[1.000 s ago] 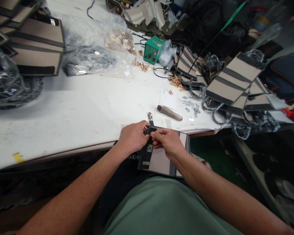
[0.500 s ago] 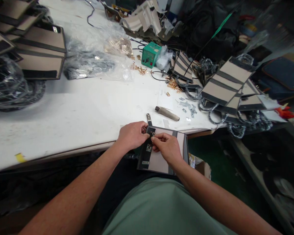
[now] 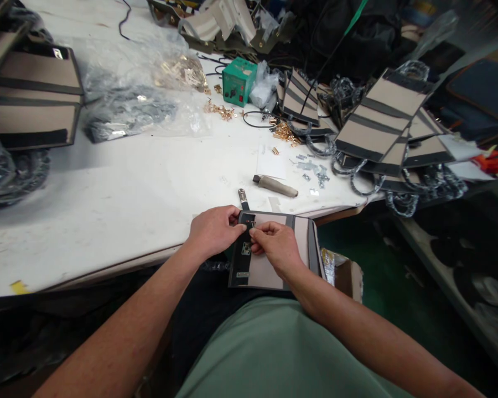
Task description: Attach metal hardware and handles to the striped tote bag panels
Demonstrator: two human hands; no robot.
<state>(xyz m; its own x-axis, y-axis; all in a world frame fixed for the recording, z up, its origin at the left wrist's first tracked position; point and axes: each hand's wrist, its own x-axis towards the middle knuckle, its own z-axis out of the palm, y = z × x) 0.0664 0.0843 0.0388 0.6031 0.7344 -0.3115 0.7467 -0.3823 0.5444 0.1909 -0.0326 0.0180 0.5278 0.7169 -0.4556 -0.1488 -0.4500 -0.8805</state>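
A beige bag panel (image 3: pixel 267 275) with dark edging rests over my lap against the table edge. Its black strip carries a square metal fitting (image 3: pixel 246 248) and a small metal plate (image 3: pixel 242 275). A short strap with a metal clasp (image 3: pixel 243 197) sticks out past its far edge. My left hand (image 3: pixel 213 231) is closed on the panel's upper left corner, its thumb on the black strip. Just right of that thumb, my right hand (image 3: pixel 277 246) pinches a small metal piece (image 3: pixel 252 225) against the strip. Fingertips partly hide this piece.
A cloth-wrapped handled tool (image 3: pixel 275 186) lies beyond the panel near small silver plates (image 3: pixel 311 167). Behind are gold-coloured fittings (image 3: pixel 283 131) and a green box with knobs (image 3: pixel 239 81). Stacked bag panels stand right (image 3: pixel 377 121) and left (image 3: pixel 33 124), with plastic bags (image 3: pixel 136 110) between.
The view has shifted slightly, so the table things sit further left. Both hands keep their places on the panel; the right fingertips have moved only a little at the metal piece.
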